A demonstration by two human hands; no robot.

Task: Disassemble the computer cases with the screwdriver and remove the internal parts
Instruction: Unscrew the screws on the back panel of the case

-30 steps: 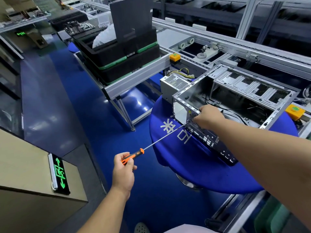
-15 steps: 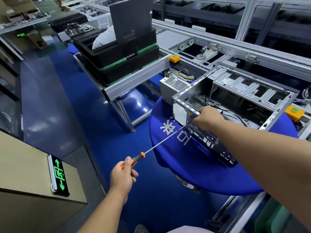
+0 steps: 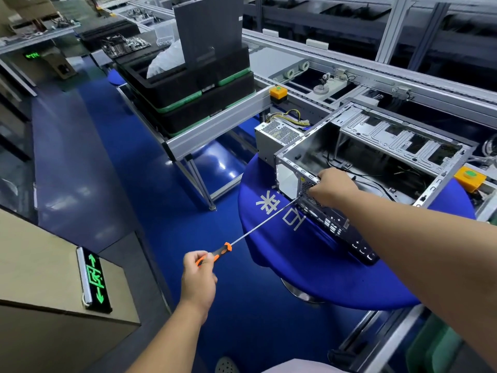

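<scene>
Orange-and-black screwdriver [image 3: 215,255] handle is sitting in the left hand [image 3: 198,278], whose grip is closing around it, the long shaft reaching up to the rear corner of the open computer case [image 3: 376,146]. That case is lying on the round blue worktop [image 3: 322,278]. Gripping the case's rear edge is the right hand [image 3: 333,187], fingers curling over it. A power supply [image 3: 277,135] is standing just behind the case.
</scene>
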